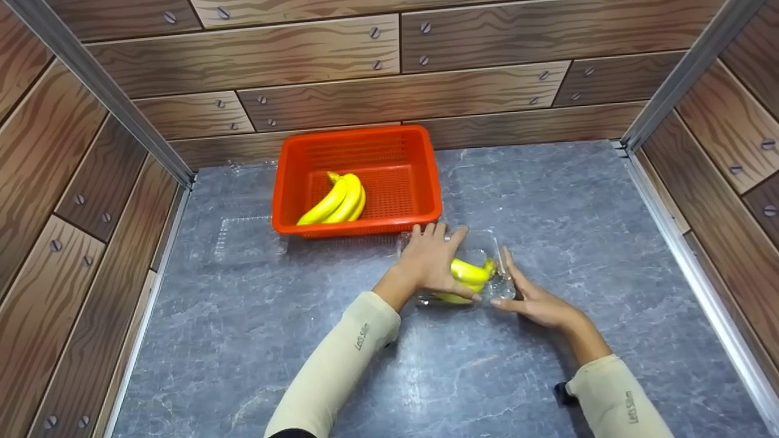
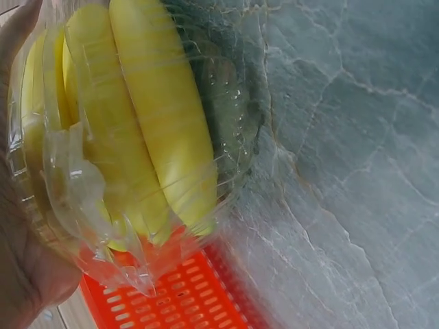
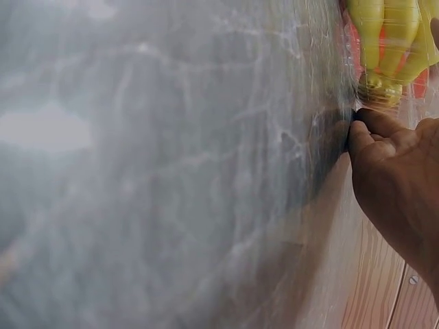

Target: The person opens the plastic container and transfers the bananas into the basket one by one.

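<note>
A clear plastic container (image 1: 502, 286) holds a bunch of yellow bananas (image 1: 470, 272) in front of the basket. My left hand (image 1: 429, 258) lies across its left part with fingers spread, partly covering the bananas; in the left wrist view its palm is against the plastic. At the container's right end, my right hand (image 1: 535, 301) holds the edge, thumb at the near corner and fingers along the side. Through the plastic, the right wrist view shows the bananas' stem end (image 3: 381, 89) right by the fingertips.
A red-orange plastic basket (image 1: 433, 182) stands at the back wall with another bunch of bananas (image 1: 338, 201) inside. Left of it, more clear plastic (image 1: 249, 237) lies on the grey marbled surface (image 1: 231, 340). Wood-patterned walls (image 1: 481, 97) enclose the back and sides.
</note>
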A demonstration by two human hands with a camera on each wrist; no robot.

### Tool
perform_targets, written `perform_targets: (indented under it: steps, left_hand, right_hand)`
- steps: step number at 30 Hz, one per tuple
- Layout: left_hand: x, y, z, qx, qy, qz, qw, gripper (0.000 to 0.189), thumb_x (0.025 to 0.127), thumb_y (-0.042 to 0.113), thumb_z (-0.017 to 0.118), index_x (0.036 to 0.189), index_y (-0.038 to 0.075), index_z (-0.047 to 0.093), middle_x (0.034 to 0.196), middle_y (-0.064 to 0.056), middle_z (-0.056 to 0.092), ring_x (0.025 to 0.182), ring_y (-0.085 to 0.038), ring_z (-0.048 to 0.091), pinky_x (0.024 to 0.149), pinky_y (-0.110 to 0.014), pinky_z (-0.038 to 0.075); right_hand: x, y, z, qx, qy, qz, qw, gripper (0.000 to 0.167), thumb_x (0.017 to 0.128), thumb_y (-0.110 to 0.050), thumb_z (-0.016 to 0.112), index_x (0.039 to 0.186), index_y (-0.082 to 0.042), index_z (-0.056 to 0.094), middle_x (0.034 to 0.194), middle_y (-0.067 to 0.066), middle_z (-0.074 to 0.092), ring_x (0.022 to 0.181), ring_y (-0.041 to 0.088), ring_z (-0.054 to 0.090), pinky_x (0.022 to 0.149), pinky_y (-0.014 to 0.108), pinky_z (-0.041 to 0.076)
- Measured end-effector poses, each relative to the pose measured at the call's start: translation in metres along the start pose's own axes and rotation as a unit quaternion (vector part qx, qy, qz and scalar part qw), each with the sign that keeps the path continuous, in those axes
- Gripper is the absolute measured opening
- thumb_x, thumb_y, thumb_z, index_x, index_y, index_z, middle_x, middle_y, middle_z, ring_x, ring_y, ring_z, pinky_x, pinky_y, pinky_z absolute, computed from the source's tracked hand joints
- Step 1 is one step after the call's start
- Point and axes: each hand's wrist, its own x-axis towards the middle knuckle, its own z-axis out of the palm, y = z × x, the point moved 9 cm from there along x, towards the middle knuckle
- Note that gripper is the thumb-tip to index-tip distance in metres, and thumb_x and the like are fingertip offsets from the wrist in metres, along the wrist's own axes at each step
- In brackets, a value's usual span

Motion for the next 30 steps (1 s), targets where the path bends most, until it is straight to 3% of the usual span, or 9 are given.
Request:
perform_targets:
  steps: [9, 19, 25, 30]
  left_hand:
    - [-0.006, 0.007, 0.001, 0.018, 0.011, 0.023, 0.9995, 0.129, 0.072, 0.091, 0.067, 0.172, 0.023, 0.024, 0.170, -0.016, 0.039, 0.156, -0.038, 0.041, 0.127, -0.064, 0.033]
    - [-0.008, 0.013, -0.004, 0.016, 0.025, 0.040, 0.9987, 0.117, 0.078, 0.086, 0.067, 0.170, 0.026, 0.028, 0.164, -0.014, 0.047, 0.150, -0.036, 0.049, 0.125, -0.063, 0.037]
    - [-0.012, 0.027, -0.003, 0.033, 0.015, 0.059, 0.9976, 0.099, 0.089, 0.077, 0.061, 0.170, 0.029, 0.031, 0.175, -0.023, 0.029, 0.162, -0.048, 0.031, 0.129, -0.071, 0.025]
    - [-0.014, 0.032, 0.001, 0.057, 0.022, 0.048, 0.9970, 0.098, 0.091, 0.083, 0.053, 0.170, 0.029, 0.030, 0.178, -0.022, 0.022, 0.165, -0.046, 0.023, 0.131, -0.070, 0.019]
  right_hand:
    - [0.001, -0.002, 0.001, -0.006, 0.005, -0.014, 0.9999, 0.114, 0.101, -0.032, 0.071, 0.171, -0.021, -0.018, 0.177, 0.018, -0.024, 0.163, 0.053, -0.018, 0.125, 0.079, -0.008]
    - [0.000, -0.001, 0.002, 0.009, 0.002, -0.006, 0.9999, 0.112, 0.103, -0.031, 0.070, 0.170, -0.025, -0.020, 0.177, 0.015, -0.028, 0.163, 0.050, -0.022, 0.125, 0.079, -0.009]
    - [0.000, -0.003, 0.001, 0.010, 0.005, -0.010, 0.9999, 0.112, 0.102, -0.031, 0.070, 0.171, -0.024, -0.018, 0.178, 0.017, -0.024, 0.164, 0.051, -0.020, 0.124, 0.080, -0.009]
    - [0.001, -0.002, 0.000, 0.005, 0.007, -0.014, 0.9999, 0.111, 0.102, -0.030, 0.070, 0.171, -0.023, -0.017, 0.177, 0.018, -0.025, 0.163, 0.053, -0.019, 0.123, 0.081, -0.009]
